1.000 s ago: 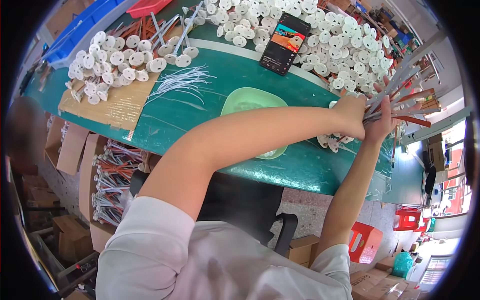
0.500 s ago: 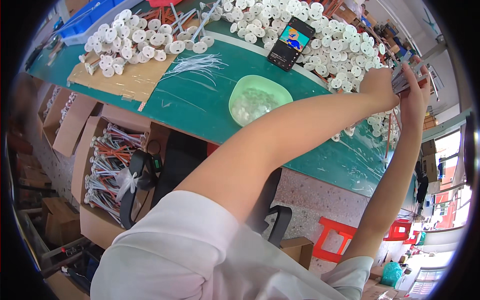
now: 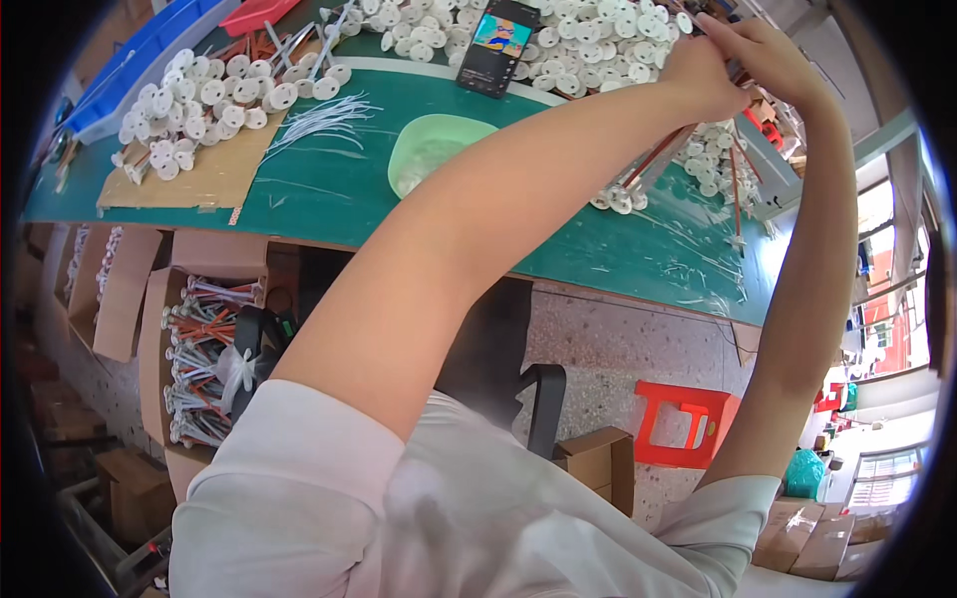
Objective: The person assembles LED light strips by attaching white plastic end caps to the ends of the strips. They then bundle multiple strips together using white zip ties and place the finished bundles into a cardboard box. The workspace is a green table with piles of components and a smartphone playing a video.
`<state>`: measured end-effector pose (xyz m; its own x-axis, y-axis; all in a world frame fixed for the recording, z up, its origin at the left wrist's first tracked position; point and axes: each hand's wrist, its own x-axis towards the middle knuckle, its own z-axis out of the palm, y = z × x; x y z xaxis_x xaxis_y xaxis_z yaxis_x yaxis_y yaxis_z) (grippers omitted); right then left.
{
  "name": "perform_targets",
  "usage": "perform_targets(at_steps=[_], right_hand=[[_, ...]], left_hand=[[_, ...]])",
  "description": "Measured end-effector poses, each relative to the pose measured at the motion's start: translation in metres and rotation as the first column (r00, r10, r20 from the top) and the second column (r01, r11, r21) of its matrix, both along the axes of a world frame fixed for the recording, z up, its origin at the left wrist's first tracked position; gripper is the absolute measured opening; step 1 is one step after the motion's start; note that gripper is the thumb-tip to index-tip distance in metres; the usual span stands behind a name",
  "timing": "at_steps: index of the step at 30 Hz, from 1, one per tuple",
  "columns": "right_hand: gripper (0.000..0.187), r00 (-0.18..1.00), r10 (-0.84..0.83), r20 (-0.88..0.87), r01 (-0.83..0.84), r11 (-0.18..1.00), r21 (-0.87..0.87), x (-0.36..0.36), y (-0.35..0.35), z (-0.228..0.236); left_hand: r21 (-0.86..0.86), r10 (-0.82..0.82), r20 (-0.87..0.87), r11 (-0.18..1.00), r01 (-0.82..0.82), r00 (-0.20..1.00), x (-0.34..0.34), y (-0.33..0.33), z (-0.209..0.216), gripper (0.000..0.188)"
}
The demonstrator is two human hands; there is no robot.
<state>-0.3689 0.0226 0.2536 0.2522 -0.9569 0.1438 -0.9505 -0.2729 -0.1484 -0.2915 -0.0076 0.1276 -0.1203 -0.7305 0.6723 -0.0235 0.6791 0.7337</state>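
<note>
Both arms reach to the far right over the green table, and the hands meet above it. My left hand is closed, its fingers turned away; what it grips is hidden. Beside it, my right hand bends in from the right with its fingers curled toward the left one; the thing between them cannot be made out. A reddish-brown stick slants down below my left wrist. Close by lies a large heap of white round discs with holes. More discs on reddish sticks lie under the hands.
On the green table are a phone, a light-green bowl, white ties and a disc pile on cardboard. A blue crate stands far left. Below are a filled carton and a red stool.
The view has swung, so the table things sit further left and higher. My right hand has drawn in against my left, its fingers less spread.
</note>
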Motion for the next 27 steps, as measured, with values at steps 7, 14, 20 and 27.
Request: perform_targets(at_steps=[7, 14, 20, 27], right_hand=[[0.053, 0.985, 0.036, -0.167, -0.05, 0.995, -0.082, 0.005, 0.008, 0.007], [0.049, 0.963, -0.001, -0.268, -0.052, 0.98, -0.192, 0.041, 0.045, 0.016], [0.054, 0.983, -0.021, -0.184, -0.018, 0.977, -0.21, 0.047, 0.041, -0.013], [0.03, 0.983, 0.157, -0.099, -0.183, 0.741, -0.646, 0.055, 0.082, -0.011]], left_hand=[[0.034, -0.002, 0.0, 0.999, 0.002, 1.0, -0.018, 0.01, 0.012, 0.031], [-0.14, -0.158, 0.026, 0.977, 0.16, 0.987, -0.013, 0.005, 0.021, 0.024], [0.009, -0.249, 0.07, 0.968, 0.249, 0.966, -0.018, 0.003, 0.013, 0.025], [-0.193, 0.028, 0.026, 0.981, -0.022, 0.999, -0.015, 0.027, 0.02, 0.033]])
